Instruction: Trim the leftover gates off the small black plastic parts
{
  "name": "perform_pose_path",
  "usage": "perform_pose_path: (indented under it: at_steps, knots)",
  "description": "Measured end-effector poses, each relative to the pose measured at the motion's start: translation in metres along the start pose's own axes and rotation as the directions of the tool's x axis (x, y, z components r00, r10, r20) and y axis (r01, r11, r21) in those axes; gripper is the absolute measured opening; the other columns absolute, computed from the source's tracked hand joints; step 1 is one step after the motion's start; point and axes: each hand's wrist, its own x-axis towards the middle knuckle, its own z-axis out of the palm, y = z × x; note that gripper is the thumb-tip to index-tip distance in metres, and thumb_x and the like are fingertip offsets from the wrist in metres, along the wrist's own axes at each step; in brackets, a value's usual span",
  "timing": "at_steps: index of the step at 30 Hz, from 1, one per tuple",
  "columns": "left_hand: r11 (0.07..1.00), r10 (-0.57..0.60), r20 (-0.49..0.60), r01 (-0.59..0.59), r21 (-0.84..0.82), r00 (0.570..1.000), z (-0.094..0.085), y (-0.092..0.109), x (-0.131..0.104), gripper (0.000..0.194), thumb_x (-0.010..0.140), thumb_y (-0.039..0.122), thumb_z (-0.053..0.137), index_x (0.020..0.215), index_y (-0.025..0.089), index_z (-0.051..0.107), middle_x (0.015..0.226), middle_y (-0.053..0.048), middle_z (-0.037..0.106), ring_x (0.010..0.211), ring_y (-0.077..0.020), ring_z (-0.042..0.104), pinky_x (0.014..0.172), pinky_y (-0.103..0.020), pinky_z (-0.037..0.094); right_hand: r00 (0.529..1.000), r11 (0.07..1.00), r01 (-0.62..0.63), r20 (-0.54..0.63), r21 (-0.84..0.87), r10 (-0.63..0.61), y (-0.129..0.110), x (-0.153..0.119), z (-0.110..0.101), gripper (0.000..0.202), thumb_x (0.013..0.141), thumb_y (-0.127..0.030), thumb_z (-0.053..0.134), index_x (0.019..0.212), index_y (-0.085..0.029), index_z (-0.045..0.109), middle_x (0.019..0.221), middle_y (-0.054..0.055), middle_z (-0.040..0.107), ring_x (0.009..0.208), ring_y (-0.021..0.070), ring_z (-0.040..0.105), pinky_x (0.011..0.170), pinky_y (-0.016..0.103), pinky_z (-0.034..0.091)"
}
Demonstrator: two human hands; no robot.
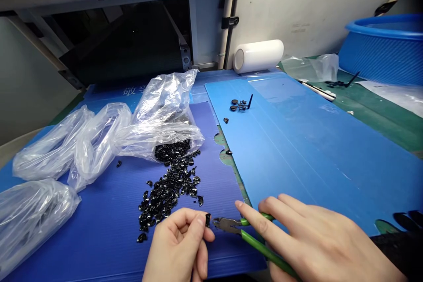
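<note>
Left grip (183, 239) pinches a black piece (208, 220) at thumb tip, beside right grip's (315, 238) cutters (255, 243).

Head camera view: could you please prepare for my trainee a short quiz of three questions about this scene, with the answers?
1. Which tool does the right hand hold?
2. True or false: the left hand is empty.
3. Where does the large pile of small black parts lie?
A) on top of the white roll
B) at the mouth of a clear plastic bag
C) inside the blue tub

Key:
1. Green-handled diagonal cutters.
2. False; it pinches one small black part.
3. B.
</note>
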Motion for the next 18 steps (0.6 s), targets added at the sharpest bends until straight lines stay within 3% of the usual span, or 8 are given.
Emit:
perform_pose_path:
  at_steps: [5, 18]
  knots:
    - [1.0, -0.005, -0.02, 0.005, 0.014, 1.0, 0.002, 0.002, -0.001, 0.036, 0.072, 0.049, 0.064, 0.061, 0.015, 0.057, 0.032, 0.006, 0.043, 0.025, -0.0022, 0.028, 0.029, -0.012, 0.016, 0.999, 0.998, 0.021, -0.031, -0.056, -0.023, -0.003, 0.007, -0.002, 0.055, 0.064, -0.012, 0.042, 0.118, -0.014, 0.054, 0.085, 0.008, 0.06, 0.072, 0.0255, 0.058, 0.05, 0.034, 0.045]
    - [0.999, 0.008, -0.075, -0.005, 0.037, 0.997, 0.005, -0.001, -0.001, 0.037, 0.073, 0.049, 0.065, 0.061, 0.016, 0.054, 0.032, 0.006, 0.043, 0.025, -0.0011, 0.029, 0.03, -0.011, 0.018, 0.999, 0.989, -0.048, -0.006, -0.139, 0.047, -0.016, 0.007, 0.002, 0.057, 0.067, -0.012, 0.044, 0.123, -0.013, 0.052, 0.085, 0.008, 0.061, 0.073, 0.0268, 0.058, 0.046, 0.034, 0.042]
